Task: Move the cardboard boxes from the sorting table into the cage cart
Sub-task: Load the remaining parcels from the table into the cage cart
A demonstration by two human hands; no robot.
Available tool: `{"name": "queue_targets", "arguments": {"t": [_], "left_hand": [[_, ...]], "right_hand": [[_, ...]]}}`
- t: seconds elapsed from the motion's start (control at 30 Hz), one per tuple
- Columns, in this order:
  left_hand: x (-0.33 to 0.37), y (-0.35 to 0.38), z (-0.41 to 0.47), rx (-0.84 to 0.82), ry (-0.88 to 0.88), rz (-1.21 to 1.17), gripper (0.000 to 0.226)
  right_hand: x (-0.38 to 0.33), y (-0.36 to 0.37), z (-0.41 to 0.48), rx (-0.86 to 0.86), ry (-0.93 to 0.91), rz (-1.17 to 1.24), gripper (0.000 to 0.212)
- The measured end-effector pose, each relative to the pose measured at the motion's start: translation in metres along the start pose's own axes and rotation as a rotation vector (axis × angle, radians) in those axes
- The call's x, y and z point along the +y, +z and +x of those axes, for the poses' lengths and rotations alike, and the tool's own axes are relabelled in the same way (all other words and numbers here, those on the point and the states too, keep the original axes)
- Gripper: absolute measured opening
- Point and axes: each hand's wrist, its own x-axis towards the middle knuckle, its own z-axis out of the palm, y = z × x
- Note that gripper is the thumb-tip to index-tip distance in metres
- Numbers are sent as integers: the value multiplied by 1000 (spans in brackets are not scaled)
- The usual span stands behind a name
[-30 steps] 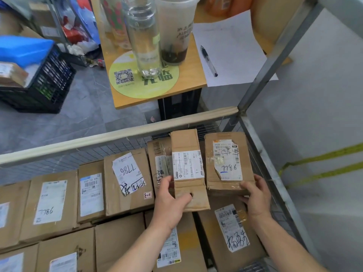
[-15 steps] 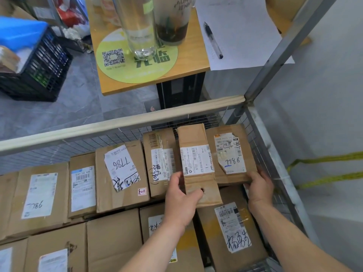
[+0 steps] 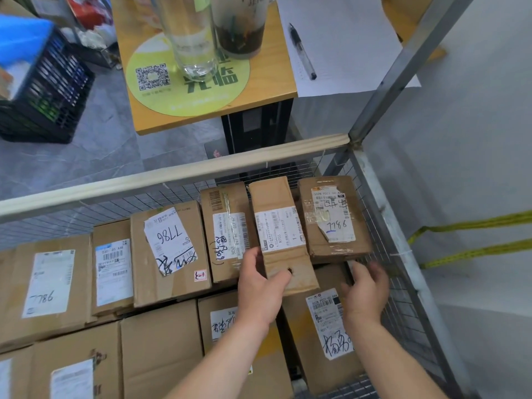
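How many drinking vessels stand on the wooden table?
2. A clear glass bottle stands on the green mat; a plastic cup with dark dregs stands just right of it. Their tops are cropped, and more may be hidden behind them.

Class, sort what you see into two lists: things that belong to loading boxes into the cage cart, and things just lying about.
Job: narrow box, gripped by left hand; corner box; right hand; cage cart; packed boxes.
Lying about: pen, paper sheet, glass bottle, drink cup, black crate.
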Motion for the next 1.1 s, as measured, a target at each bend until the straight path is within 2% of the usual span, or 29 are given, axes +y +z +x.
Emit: {"name": "queue_targets", "arguments": {"t": [0.13, 0.17, 0.27, 0.4, 0.5, 0.6, 0.73, 0.9, 1.1], "left_hand": [[-1, 4, -2, 4, 0, -27, 57], [-2, 6, -1, 3, -1, -29, 57], [-5, 9, -2, -2, -9, -27, 58], [-12, 15, -2, 1, -14, -26, 58], [-18, 15, 1, 12, -13, -1, 54], [-24, 15, 2, 36, 5, 84, 49], [-31, 15, 4, 58, 26, 227, 57], [-45, 15, 14, 50, 38, 284, 63], [-51, 14, 12, 29, 28, 298, 71]], "right_hand": [[12, -8, -28, -126, -24, -120, 8], [14, -9, -34, -174, -33, -144, 9], [22, -9, -43, -312, -56, -188, 32], [25, -9, -44, -411, -101, -225, 32], [27, -6, -40, -431, -81, -209, 15], [29, -2, -34, -431, -47, -194, 21], [38, 6, -25, -397, 32, -135, 22], [50, 21, -19, -369, 98, -98, 21], [63, 38, -17, -326, 17, -206, 19]]}}
